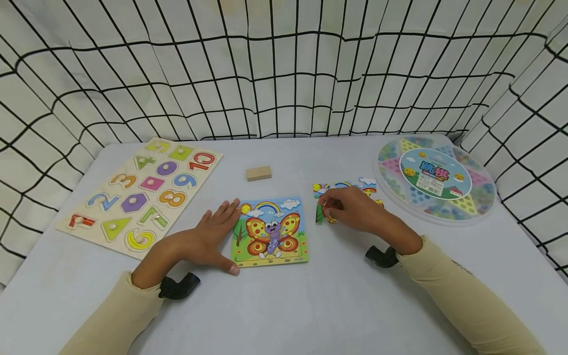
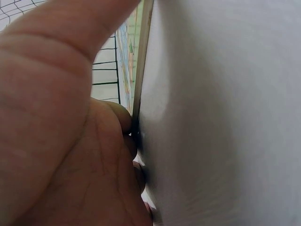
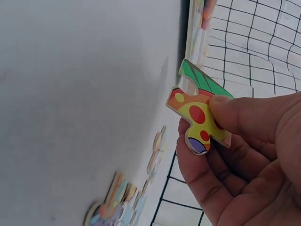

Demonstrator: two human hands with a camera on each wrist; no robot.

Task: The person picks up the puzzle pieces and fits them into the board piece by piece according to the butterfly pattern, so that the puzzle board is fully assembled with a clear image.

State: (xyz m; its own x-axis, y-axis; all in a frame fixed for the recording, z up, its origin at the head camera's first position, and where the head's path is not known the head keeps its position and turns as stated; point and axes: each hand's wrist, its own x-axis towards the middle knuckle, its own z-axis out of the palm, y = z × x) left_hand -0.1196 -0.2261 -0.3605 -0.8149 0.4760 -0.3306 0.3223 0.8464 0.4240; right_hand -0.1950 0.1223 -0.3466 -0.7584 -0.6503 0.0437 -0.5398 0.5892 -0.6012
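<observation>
A square butterfly picture board (image 1: 272,234) lies flat near the middle of the table. Along its left edge rests my left hand (image 1: 206,244), fingers spread, with thumb and fingertips at the board's side. In the left wrist view the hand is beside the board's thin edge (image 2: 143,61). My right hand (image 1: 357,209) is to the right of the board. Between thumb and fingers it pinches a jigsaw piece (image 3: 197,113) with yellow, red, green and purple printing, held above the table. Several other jigsaw pieces (image 1: 343,185) lie behind that hand, which partly hides them.
A wooden number-and-shape peg board (image 1: 151,197) lies at the left. Behind the butterfly board sits a small plain wooden block (image 1: 259,173). A round Chinese checkers set (image 1: 437,177) is at the right. Black netting (image 1: 275,79) surrounds the table's back and sides.
</observation>
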